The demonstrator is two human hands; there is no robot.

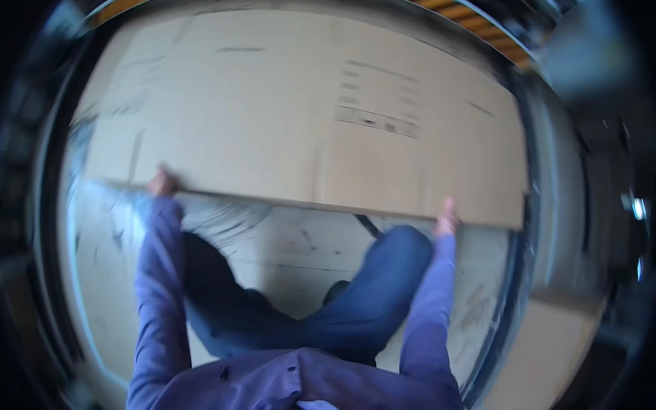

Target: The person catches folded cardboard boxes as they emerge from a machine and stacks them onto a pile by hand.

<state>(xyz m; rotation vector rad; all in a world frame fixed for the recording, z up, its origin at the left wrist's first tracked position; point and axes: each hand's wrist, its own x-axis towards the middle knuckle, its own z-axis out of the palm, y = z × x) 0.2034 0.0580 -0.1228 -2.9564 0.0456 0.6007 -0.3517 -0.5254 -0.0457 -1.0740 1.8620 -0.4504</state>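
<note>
A wide sheet of flattened cardboard box (258, 123), brown with dark print, spreads out in front of my bent knees. My left hand (163, 181) is closed around its near edge towards the left end. Near the right end, my right hand (447, 215) grips the same edge with the thumb on top. The fingers of both hands are hidden beneath the cardboard, and the left hand is slightly blurred.
Below the cardboard lies a pale, scuffed floor (283, 239) with dark side edges. Another brown cardboard piece (543, 350) stands at the lower right. Orange slatted material (464, 18) runs along the far side.
</note>
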